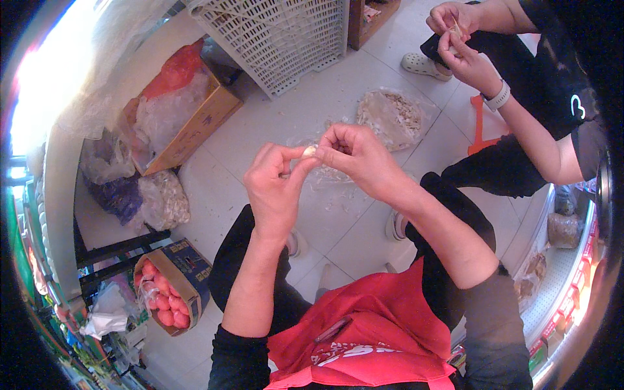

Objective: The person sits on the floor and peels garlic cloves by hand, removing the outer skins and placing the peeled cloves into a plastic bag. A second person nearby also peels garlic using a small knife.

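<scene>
A small pale piece, which looks like a garlic clove (309, 151), is pinched between the fingertips of both hands. My left hand (274, 183) grips it from the left with thumb and forefinger. From the right, my right hand (360, 158) meets it with thumb and fingers, the other fingers curled in. Below the hands on the floor lies a clear plastic bag (336, 176) with pale bits, partly hidden by my right hand. Farther off, another clear plastic bag (390, 119) holds pale, dry-looking scraps.
Another person's hands (458, 46) hold a small pale piece at the upper right. A plastic crate (287, 44) stands ahead. To the left are a cardboard box (195, 129) with bags and a carton (195, 282) of round reddish items. A shelf (560, 278) curves along the right.
</scene>
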The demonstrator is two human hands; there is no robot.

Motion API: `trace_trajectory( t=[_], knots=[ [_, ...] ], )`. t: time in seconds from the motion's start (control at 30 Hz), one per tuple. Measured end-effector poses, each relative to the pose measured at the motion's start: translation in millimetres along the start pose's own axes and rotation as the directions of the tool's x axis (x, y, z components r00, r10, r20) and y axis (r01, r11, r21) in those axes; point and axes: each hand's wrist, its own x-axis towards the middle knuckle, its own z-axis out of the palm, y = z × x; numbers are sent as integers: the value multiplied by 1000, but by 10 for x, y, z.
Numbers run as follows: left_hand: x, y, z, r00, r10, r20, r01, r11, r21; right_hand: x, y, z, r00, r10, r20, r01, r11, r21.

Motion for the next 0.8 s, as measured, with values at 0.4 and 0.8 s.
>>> trace_trajectory(
  t=[0.4, 0.8],
  knots=[
    [-5, -208, 54, 739, -438, 512, 645, 240, -726, 9, 7, 52, 992, -124, 19, 116, 966, 231],
    [46, -125, -4, 891, -391, 229, 453, 777, -436, 26, -40, -16, 979, -160, -125, 149, 984, -93]
  ],
)
